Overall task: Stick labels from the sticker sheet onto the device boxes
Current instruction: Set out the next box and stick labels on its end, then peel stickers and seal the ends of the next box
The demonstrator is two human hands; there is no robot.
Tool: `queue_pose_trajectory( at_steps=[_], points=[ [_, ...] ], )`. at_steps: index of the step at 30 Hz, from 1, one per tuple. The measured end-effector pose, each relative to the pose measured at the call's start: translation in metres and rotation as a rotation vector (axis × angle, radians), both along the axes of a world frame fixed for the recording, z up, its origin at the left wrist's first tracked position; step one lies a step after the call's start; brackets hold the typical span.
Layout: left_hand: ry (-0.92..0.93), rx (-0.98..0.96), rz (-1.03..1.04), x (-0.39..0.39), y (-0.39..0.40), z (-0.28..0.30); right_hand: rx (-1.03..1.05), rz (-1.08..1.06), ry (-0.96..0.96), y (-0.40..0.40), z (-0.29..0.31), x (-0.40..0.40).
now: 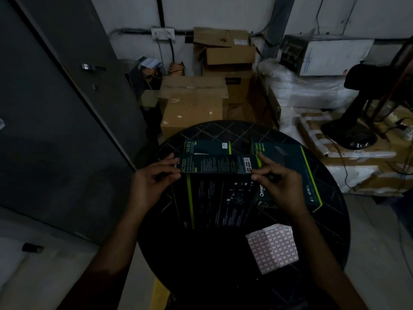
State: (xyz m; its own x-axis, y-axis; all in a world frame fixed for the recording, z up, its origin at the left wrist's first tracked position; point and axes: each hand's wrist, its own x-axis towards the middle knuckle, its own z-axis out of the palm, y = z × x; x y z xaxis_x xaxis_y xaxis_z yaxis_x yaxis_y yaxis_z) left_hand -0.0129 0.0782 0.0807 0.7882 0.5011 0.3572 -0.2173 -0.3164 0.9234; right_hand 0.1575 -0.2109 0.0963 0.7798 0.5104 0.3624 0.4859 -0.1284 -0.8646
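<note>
Left hand [154, 177] pinches near box [214, 189] at left end; right hand [277, 182] pinches right end by barcode. Sticker sheet [273, 248] lies on round table [223, 265], mostly full. Two boxes [288, 171] behind; labelling likely early.

The round table [237, 130] is offering bare surface along its near edge, left of the sticker sheet [273, 248], and across its far rim. The tilted device box [214, 189] is filling the middle, with the left hand [154, 180] and right hand [279, 182] occupying its two ends. A second box [207, 147] is blocking the space behind it, and a third box [292, 166] is crowding the right side. Cardboard cartons [192, 104] are closing off the room beyond the table, while a grey door [55, 108] is bounding the left.
</note>
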Motion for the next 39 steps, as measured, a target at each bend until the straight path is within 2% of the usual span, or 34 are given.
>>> queue_pose_trajectory(
  at_steps=[3, 6, 8, 10, 13, 15, 18, 21, 23, 27, 30, 32, 34, 36, 39],
  points=[
    [-0.025, -0.022, -0.025, -0.004, -0.003, -0.002, 0.071, -0.024, 0.060, -0.001, -0.004, 0.002],
    [-0.021, 0.065, 0.031, -0.001, -0.008, -0.006, 0.102, -0.068, 0.063, 0.003, -0.004, -0.002],
    [0.009, 0.264, 0.125, 0.001, -0.016, -0.006, -0.079, -0.168, -0.148, 0.010, 0.001, -0.009],
    [0.109, 0.582, 0.235, 0.003, -0.034, -0.003, -0.302, -0.290, -0.430, 0.021, 0.006, -0.023],
    [0.299, 0.989, 0.337, 0.008, -0.076, 0.001, -0.424, -0.251, -0.547, 0.041, 0.002, -0.048],
    [0.370, 1.092, 0.300, 0.016, -0.097, -0.003, -0.526, -0.189, -0.584, 0.050, -0.011, -0.059],
    [0.380, 1.124, 0.281, 0.021, -0.103, -0.012, -0.629, -0.177, -0.598, 0.050, -0.019, -0.063],
    [0.349, 1.215, 0.293, 0.016, -0.092, -0.013, -0.567, -0.114, -0.627, 0.036, -0.018, -0.058],
    [0.319, 1.272, 0.317, 0.013, -0.077, -0.011, -0.423, -0.135, -0.581, 0.025, -0.021, -0.053],
    [0.312, 1.203, 0.369, 0.007, -0.055, -0.009, -0.258, -0.168, -0.421, 0.005, -0.029, -0.041],
    [0.388, 1.199, 0.403, 0.007, -0.065, -0.006, -0.158, -0.125, -0.301, -0.009, -0.040, -0.043],
    [0.487, 1.217, 0.453, 0.010, -0.079, -0.002, -0.104, -0.208, -0.143, -0.022, -0.062, -0.046],
    [0.584, 1.231, 0.478, 0.014, -0.093, -0.001, -0.150, -0.371, 0.017, -0.037, -0.096, -0.046],
    [0.629, 1.201, 0.468, 0.018, -0.100, 0.000, -0.302, -0.504, 0.131, -0.053, -0.133, -0.042],
    [0.653, 1.179, 0.458, 0.021, -0.106, 0.001, -0.699, -0.374, 0.242, -0.074, -0.181, -0.038]
  ],
)
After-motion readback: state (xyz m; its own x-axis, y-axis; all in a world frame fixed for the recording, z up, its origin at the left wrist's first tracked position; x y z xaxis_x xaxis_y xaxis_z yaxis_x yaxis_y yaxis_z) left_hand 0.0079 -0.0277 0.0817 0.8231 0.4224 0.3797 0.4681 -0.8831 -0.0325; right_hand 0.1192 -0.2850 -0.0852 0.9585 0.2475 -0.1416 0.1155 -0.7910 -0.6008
